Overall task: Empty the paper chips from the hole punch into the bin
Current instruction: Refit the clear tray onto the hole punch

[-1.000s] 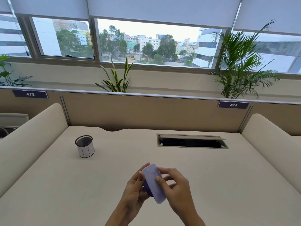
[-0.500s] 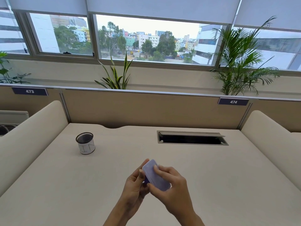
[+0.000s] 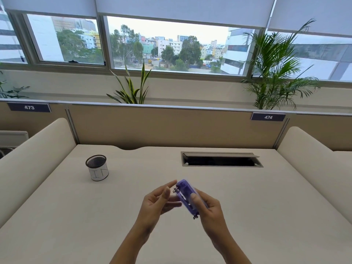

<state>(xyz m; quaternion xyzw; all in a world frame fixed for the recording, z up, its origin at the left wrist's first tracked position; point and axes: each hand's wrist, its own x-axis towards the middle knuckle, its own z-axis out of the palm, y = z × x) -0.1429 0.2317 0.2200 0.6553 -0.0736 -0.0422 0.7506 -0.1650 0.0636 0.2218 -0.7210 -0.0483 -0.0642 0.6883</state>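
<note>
Punch: small translucent purple plastic hole punch (image 3: pixel 187 199), held in air above the beige surface (image 3: pixel 266 216), near the front edge at about 6 o'clock; turned on edge, metal pins showing at both ends, underside facing left.
Right hand (image 3: pixel 207 208): closed round the punch from the right, thumb pressed on its near face.
Left hand (image 3: pixel 158 202): open, fingers spread, empty; fingertips just beside the punch's left face, contact not resolvable.
Bin: small cylindrical black mesh cup with white paper wrap (image 3: pixel 97 170), upright at about 10 o'clock, well apart from the hands.
Chips: none visible on the surface or in the air; chip tray state (cover on or off) not clear through motion blur.
Step, judged: working the base cover loose, not yet over the bin.
Risk 1: cover popped off here, away from the bin; chips scattered on the surface instead of inside the cup.
Risk 2: punch tilted with underside open during carry toward 10 o'clock; trail of chips along the way.
Risk 3: narrow bin mouth; pour from too high or off-centre likely to miss.
Risk 4: light cup; knock from a hand or the punch likely to tip it.
Risk 5: one-handed grip on smooth plastic; slip possible while left hand pries.
</note>
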